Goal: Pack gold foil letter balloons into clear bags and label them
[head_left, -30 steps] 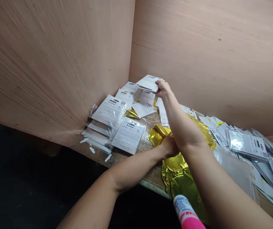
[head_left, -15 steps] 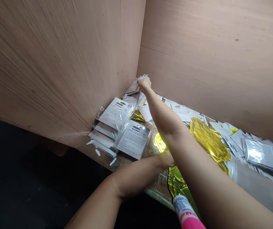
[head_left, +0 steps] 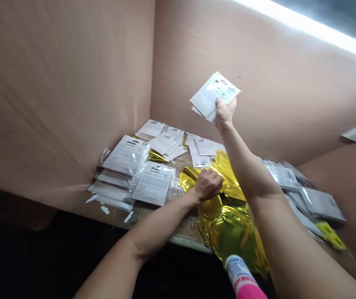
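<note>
A packing station in a workshop or small warehouse is suggested by the surroundings. The space is enclosed by tall plywood panels (head_left: 72, 91), which meet at a corner with their bare, unpainted faces left exposed, and a bright strip light (head_left: 308, 25) is seen above them. A rough worktable (head_left: 181, 222) is set into that corner. Retail packets (head_left: 153, 182) in clear plastic sleeves, printed with barcodes and small labels, are laid across it in loose piles, and gold foil balloons (head_left: 230, 234) are heaped among them. More sleeved packets (head_left: 321, 203) are piled further along, and a pink-and-white tube (head_left: 242, 276) is visible in the foreground.
</note>
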Available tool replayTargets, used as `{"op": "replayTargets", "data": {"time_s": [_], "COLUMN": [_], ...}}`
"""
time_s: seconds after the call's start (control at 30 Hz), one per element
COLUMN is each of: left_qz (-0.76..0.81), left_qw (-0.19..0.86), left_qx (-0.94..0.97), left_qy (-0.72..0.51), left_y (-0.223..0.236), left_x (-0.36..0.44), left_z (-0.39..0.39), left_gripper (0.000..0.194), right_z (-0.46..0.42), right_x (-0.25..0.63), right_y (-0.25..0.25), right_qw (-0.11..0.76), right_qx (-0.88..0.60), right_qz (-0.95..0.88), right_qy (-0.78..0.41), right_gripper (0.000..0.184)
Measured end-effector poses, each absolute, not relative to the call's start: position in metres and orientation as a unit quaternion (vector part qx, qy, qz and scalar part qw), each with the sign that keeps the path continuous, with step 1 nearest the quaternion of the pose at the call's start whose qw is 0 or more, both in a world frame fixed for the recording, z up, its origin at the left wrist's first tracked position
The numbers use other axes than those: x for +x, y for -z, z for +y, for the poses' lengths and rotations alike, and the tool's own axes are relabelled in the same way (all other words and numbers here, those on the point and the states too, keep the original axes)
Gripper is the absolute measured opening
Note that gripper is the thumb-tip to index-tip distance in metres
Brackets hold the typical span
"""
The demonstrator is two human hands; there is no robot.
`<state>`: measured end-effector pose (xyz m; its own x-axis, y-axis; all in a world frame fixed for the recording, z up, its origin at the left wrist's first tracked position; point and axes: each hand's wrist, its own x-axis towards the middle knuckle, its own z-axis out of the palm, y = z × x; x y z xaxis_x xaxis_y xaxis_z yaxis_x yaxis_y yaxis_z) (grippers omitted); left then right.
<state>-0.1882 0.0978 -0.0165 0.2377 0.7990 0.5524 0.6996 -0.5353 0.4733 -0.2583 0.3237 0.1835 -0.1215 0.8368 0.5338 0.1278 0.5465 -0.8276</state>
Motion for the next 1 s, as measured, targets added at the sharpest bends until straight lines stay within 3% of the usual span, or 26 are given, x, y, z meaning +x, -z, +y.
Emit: {"op": "replayTargets", "data": {"time_s": [0.1, 0.2, 0.27, 0.33, 0.4, 0.47, 0.6, 0.73, 0.9, 1.0], "left_qz": [0.433, 0.437, 0.424, 0.35, 0.255, 0.218, 0.239, 0.265, 0.266, 0.261], "left_qw": [0.103, 0.189, 0.303, 0.515, 0.713, 0.794, 0.76, 0.738, 0.698, 0.671], "left_qx": [0.724, 0.503, 0.344, 0.296, 0.302, 0.3, 0.306, 0.279, 0.269, 0.269], "left_qy": [-0.526, -0.721, -0.781, -0.725, -0.579, -0.481, -0.521, -0.554, -0.608, -0.64], "left_y": [0.006, -0.01, -0.021, -0.029, -0.03, -0.024, -0.01, -0.008, -0.008, -0.004], "left_x": [-0.192, -0.198, -0.201, -0.2, -0.192, -0.18, -0.157, -0.151, -0.15, -0.149], "left_z": [0.091, 0.09, 0.093, 0.093, 0.088, 0.078, 0.063, 0.064, 0.069, 0.07], "left_gripper": [0.027, 0.027, 0.039, 0.054, 0.064, 0.066, 0.069, 0.058, 0.054, 0.056], "right_z": [0.293, 0.237, 0.195, 0.157, 0.128, 0.108, 0.086, 0.081, 0.086, 0.083], "right_x": [-0.157, -0.06, -0.013, 0.013, 0.022, 0.021, 0.021, 0.044, 0.071, 0.064], "right_y": [-0.2, -0.194, -0.18, -0.159, -0.136, -0.112, -0.08, -0.073, -0.075, -0.068], "right_qw": [0.607, 0.551, 0.503, 0.467, 0.45, 0.463, 0.492, 0.512, 0.558, 0.53], "right_qx": [-0.342, -0.317, -0.323, -0.346, -0.374, -0.418, -0.482, -0.477, -0.493, -0.482], "right_qz": [-0.65, -0.667, -0.665, -0.65, -0.633, -0.615, -0.578, -0.537, -0.458, -0.452], "right_qy": [-0.303, -0.389, -0.447, -0.489, -0.506, -0.482, -0.439, -0.472, -0.486, -0.532], "right_gripper": [0.038, 0.046, 0.057, 0.063, 0.067, 0.072, 0.071, 0.053, 0.049, 0.05]}}
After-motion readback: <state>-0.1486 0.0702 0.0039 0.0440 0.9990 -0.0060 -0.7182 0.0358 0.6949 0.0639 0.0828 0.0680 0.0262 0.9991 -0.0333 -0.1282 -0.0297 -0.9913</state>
